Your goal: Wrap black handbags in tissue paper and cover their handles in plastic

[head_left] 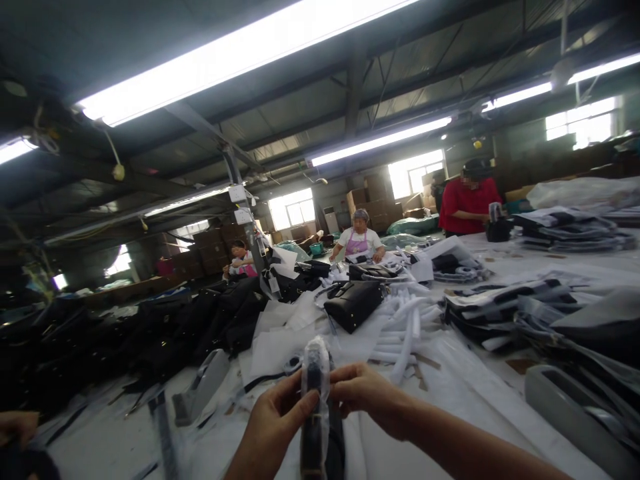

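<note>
Two hands (270, 427), fingers (306, 404) clamped on a plastic-wrapped dark strap (313, 377), white tag (273, 285) beyond, too blurred to read

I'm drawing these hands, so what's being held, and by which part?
The left hand holds a plastic-wrapped dark strap below its rounded top, thumb on the front; the right hand touches its right edge.

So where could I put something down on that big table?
Try the mostly bare table patch at lower left, between the wide strap and the other person's hand. Another pale stretch, at right, lies between the far stack and near stack. It's crowded behind the wrapped handle, with white rolls and a black bag, and farther left, under the heap of bags.
</note>
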The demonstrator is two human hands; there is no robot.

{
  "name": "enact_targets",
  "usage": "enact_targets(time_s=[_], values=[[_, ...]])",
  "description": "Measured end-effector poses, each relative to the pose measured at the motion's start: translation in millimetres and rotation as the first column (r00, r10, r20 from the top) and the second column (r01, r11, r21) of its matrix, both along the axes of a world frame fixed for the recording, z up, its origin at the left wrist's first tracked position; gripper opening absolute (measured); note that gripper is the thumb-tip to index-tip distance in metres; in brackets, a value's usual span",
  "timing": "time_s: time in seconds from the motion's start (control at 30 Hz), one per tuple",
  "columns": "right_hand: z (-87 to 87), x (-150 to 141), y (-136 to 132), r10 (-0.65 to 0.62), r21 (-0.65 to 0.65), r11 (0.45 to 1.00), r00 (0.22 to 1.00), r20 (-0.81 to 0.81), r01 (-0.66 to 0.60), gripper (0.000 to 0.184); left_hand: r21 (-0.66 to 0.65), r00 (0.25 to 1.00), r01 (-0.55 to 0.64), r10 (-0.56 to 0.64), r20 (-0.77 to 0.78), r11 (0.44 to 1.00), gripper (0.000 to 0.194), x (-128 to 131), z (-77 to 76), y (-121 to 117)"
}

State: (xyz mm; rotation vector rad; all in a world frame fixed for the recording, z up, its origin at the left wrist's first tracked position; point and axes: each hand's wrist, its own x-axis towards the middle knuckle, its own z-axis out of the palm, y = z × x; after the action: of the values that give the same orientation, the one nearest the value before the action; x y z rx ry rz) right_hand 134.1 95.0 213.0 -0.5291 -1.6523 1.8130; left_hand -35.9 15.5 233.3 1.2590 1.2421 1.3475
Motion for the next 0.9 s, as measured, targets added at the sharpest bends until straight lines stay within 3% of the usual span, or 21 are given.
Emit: enact_targets(time_s=[0.17, 0.33, 0.4, 0.53, 0.63, 0.7, 0.77, 0.9], values=[[4.2, 3, 0, 0.053, -0.055, 0.997, 0.998, -0.017, -0.054, 0.021, 0.132, 0.983, -0.052, 0.074, -0.168, 0.99, 0.045, -4, -2.0, 2], [6.1, 5, -3, 0.094, -0.077, 0.992, 0.992, -0.089, -0.101, 0.022, 0.095, 0.994, -0.031, 0.04, -0.101, 0.995, 0.047, -6, -11.0, 5], [7.3, 5, -4, 0.051, -0.08, 0.995, 0.995, -0.088, -0.058, 0.022, 0.073, 0.998, -0.049, 0.051, -0.028, 0.996, 0.057, -3, -13.3, 6], [9.8, 6, -7, 0.011, -0.085, 0.996, 0.997, -0.075, -0.018, 0.021, 0.037, 0.985, -0.077, 0.07, 0.155, 0.996, 0.104, 3, -12.4, 6], [5.1, 7, -8, -0.007, -0.231, 0.973, 0.986, -0.165, -0.032, 0.027, 0.042, 0.977, -0.081, 0.071, 0.203, 0.996, 0.115, 4, -10.3, 4], [-1.4, 8, -9, -0.06, -0.398, 0.917, 0.976, -0.211, -0.03, 0.03, 0.037, 0.974, -0.087, 0.077, 0.213, 0.996, 0.115, 1, -9.7, 3], [-7.7, 8, -12, -0.064, -0.476, 0.877, 0.969, -0.239, -0.059, 0.029, 0.017, 0.972, -0.072, 0.066, 0.227, 0.997, 0.113, -3, -10.1, 1], [-12.3, 4, -24, 0.039, -0.319, 0.937, 0.953, -0.302, -0.139, 0.032, 0.047, 0.981, -0.025, 0.016, 0.192, 0.999, 0.096, -8, -14.7, 1]])
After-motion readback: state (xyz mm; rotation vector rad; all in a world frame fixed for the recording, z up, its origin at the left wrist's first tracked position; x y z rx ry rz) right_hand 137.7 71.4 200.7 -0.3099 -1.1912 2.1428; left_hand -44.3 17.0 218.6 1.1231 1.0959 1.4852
